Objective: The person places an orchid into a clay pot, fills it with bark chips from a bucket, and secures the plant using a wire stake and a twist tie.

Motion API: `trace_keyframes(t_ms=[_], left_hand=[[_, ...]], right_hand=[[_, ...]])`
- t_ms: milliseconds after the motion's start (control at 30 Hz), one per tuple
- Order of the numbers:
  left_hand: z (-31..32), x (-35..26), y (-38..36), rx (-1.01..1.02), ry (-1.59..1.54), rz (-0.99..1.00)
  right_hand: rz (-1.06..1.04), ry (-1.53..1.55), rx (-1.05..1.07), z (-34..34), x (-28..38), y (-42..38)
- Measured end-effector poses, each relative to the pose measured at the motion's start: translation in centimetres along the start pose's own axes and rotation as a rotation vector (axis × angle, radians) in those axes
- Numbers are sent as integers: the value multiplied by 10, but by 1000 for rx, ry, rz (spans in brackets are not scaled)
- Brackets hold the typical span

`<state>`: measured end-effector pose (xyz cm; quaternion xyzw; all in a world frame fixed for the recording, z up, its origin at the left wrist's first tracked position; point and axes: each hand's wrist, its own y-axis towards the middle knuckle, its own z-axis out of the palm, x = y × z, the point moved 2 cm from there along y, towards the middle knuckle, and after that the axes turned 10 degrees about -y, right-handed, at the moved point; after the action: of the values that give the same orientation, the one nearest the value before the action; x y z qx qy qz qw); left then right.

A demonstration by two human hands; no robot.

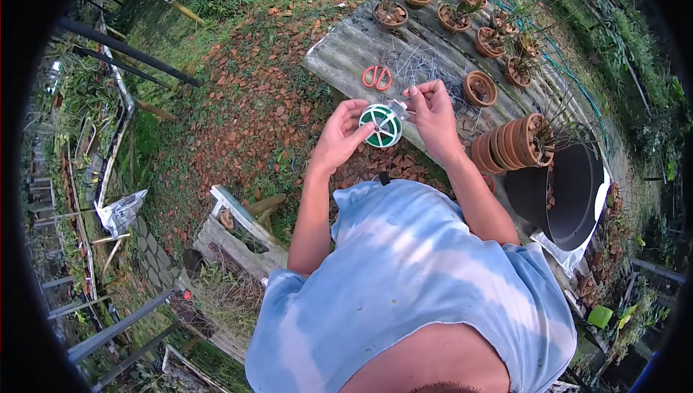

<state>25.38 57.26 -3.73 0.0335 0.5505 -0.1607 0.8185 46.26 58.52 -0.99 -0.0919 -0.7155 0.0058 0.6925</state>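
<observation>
My left hand [341,135] grips a round green and white spool of garden tie wire [381,126] from its left side. My right hand [432,108] pinches the white cutter tab at the spool's top right edge. Both hands hover just in front of a weathered wooden bench [346,50]. Orange-handled scissors [376,76] lie on the bench just beyond the spool, beside a scatter of thin cut wire pieces [426,67].
Several small clay pots with plants [453,18] line the bench's far side, one empty pot [479,88] sits near my right hand. A stack of clay pots [509,144] lies on its side beside a large black pot [570,194]. Broken terracotta shards cover the ground [245,104].
</observation>
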Motion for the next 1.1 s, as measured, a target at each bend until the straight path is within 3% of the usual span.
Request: trace_keyframes(t_ms=[167, 267, 300, 467, 567, 800, 900, 1000, 1033, 1100], left_hand=[[17, -10, 4, -31, -58, -25], [22, -7, 5, -46, -97, -42], [24, -3, 7, -66, -68, 25], [29, 7, 6, -14, -165, -1], [32, -5, 4, -18, -138, -12], [23, -8, 10, 32, -153, 32], [21, -16, 8, 40, -154, -15], [16, -19, 4, 88, -109, -46], [15, -21, 3, 108, -88, -49], [13, -22, 2, 131, -78, -15]], right_hand=[[-250, -213, 8, 13, 1, 1], [-259, -36, -25, 19, 8, 0], [-274, -112, -32, 19, 8, 1], [-376, -347, -100, 21, 3, 12], [-305, -99, -54, 29, 23, 6], [-328, -45, -90, 28, 29, 15], [-278, -150, -43, 28, 44, 14], [-272, -292, 177, 22, 48, 27], [-241, -171, 264, 22, 49, 31], [-241, -209, 266, 24, 55, 31]])
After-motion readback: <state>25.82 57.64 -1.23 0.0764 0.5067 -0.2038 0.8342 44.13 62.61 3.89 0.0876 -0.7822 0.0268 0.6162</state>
